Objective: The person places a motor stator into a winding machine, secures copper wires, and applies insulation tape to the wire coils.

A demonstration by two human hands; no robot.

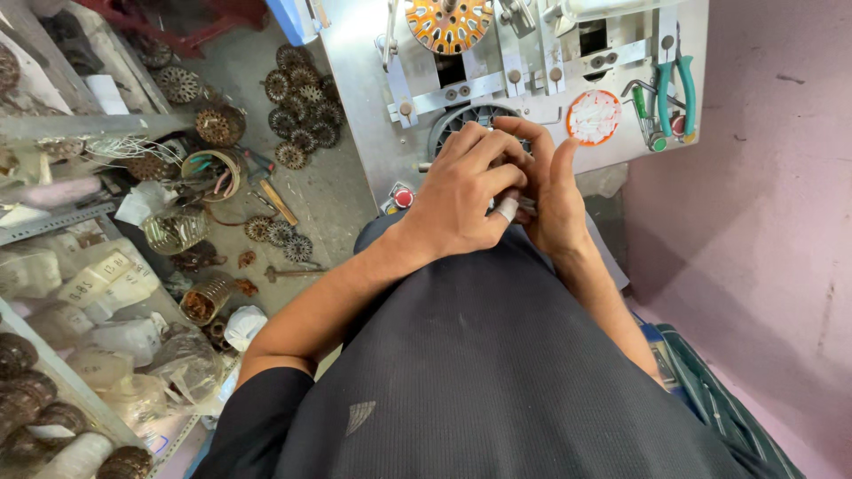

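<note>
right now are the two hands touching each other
Touching. The head view shows the left hand lying over the right hand, fingers overlapping with no gap, in front of the metal machine.

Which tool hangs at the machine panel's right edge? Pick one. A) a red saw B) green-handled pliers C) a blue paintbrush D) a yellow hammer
B: green-handled pliers hang at the right edge of the metal machine panel, beside a round orange-rimmed disc, above both hands, left hand and right hand.
</note>
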